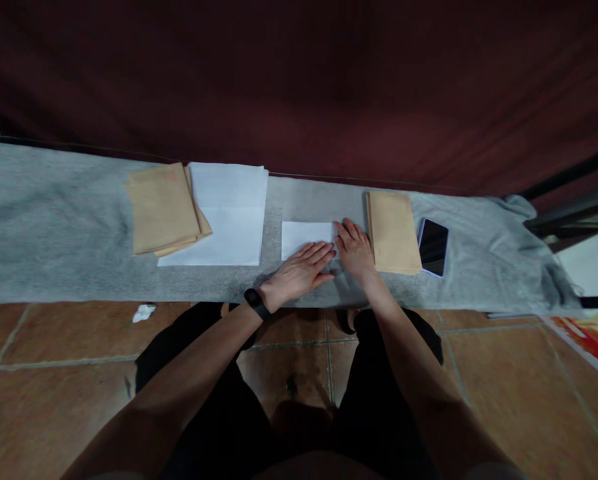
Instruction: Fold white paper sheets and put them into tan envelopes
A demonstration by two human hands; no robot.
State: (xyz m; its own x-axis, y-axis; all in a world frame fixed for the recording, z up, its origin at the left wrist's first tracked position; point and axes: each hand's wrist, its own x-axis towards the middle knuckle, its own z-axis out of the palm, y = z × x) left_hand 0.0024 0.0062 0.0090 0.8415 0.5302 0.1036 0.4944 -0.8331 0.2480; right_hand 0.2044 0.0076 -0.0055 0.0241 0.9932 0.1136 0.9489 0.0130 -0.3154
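A small white rectangle of folded paper [299, 235] lies flat on the grey cloth in front of me. My left hand [301, 270] rests flat on its lower right part, fingers stretched out toward the right. At the paper's right end, my right hand [353, 248] lies with its fingers extended and the fingertips on the edge. Close beside that hand is a stack of brown envelopes [393, 230]. Left of the folded paper lie larger white sheets [233, 213], partly covered by a second pile of brown envelopes [163, 208].
A phone [433, 247] with a dark screen lies right of the envelope stack. The grey cloth [53, 227] covers a long narrow surface, with a dark red curtain [299, 87] behind it. A crumpled white scrap [143, 313] is on the tiled floor [69, 393].
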